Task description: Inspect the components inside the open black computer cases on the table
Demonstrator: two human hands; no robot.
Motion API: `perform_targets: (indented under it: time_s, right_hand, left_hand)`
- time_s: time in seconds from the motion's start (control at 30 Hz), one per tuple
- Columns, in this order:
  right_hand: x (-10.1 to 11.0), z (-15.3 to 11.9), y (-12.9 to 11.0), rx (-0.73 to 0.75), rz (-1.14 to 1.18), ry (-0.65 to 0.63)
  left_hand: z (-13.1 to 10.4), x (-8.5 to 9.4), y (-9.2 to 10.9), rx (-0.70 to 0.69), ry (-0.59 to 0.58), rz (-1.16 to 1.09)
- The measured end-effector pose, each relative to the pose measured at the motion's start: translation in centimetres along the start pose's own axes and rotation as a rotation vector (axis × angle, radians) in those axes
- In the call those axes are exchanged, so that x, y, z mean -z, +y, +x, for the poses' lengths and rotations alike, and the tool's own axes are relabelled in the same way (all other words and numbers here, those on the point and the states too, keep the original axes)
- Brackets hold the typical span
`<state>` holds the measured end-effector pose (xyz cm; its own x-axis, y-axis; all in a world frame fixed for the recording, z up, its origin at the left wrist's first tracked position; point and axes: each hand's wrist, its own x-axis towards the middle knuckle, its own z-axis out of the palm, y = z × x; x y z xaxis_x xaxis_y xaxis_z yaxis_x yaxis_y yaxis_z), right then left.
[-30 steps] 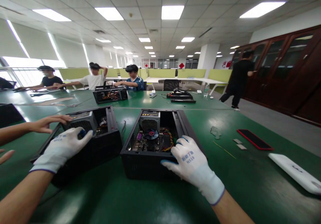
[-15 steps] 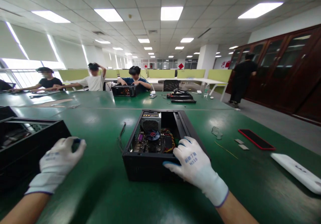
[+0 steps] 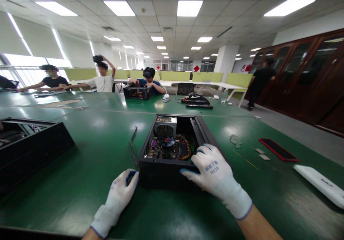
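Note:
An open black computer case [image 3: 163, 177] lies on the green table [image 3: 88, 168], its insides facing up. Inside it are a round fan [image 3: 167, 141], a grey power supply [image 3: 165, 128] and yellow-and-black cables [image 3: 188, 151]. My right hand [image 3: 212, 168], in a white glove, grips the case's near edge, thumb on the front side and fingers over the rim. My left hand [image 3: 119, 193], also gloved, is by the case's near left corner, fingers curled and closed; what they hold, if anything, is hidden.
Another black case [image 3: 34, 150] stands at the left. To the right are a red-edged black phone [image 3: 278, 149], small grey pieces [image 3: 264, 157] and a white device [image 3: 319, 184]. Loose cables [image 3: 132, 142] lie left of the case. People sit across the table.
My left hand has moved right, from beside the left case to the near left corner of the middle case. My right hand keeps its hold. The view has shifted slightly.

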<state>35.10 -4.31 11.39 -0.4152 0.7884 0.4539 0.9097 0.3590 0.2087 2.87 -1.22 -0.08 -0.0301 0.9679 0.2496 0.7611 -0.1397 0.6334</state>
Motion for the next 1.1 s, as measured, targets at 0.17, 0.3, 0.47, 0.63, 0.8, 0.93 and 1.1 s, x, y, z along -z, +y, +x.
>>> perform_targets:
  time_s: [0.17, 0.3, 0.47, 0.63, 0.8, 0.93, 1.1]
  right_hand:
    - [0.0, -0.2, -0.1, 0.000, -0.003, 0.005]
    - [0.0, -0.2, -0.1, -0.009, 0.003, 0.019]
    - [0.1, -0.2, -0.2, -0.023, 0.007, 0.015]
    - [0.2, -0.2, -0.2, -0.021, 0.007, -0.004]
    - [0.0, -0.3, -0.1, -0.018, 0.032, -0.002]
    - [0.0, -0.4, -0.1, -0.012, 0.040, 0.013]
    - [0.1, -0.2, -0.1, -0.019, 0.033, 0.022]
  left_hand:
    - [-0.2, -0.5, -0.1, 0.006, 0.002, 0.008]
    - [-0.1, -1.4, -0.9, -0.028, 0.046, 0.065]
    - [0.0, -2.5, -2.2, -0.035, 0.049, 0.071]
    - [0.2, -2.5, -2.4, -0.036, 0.032, 0.086]
    - [0.1, -2.4, -2.2, -0.031, 0.049, 0.101]
    - [0.0, -2.5, -2.3, -0.035, 0.069, 0.111]
    - [0.0, -2.3, -2.1, -0.040, 0.040, 0.125]
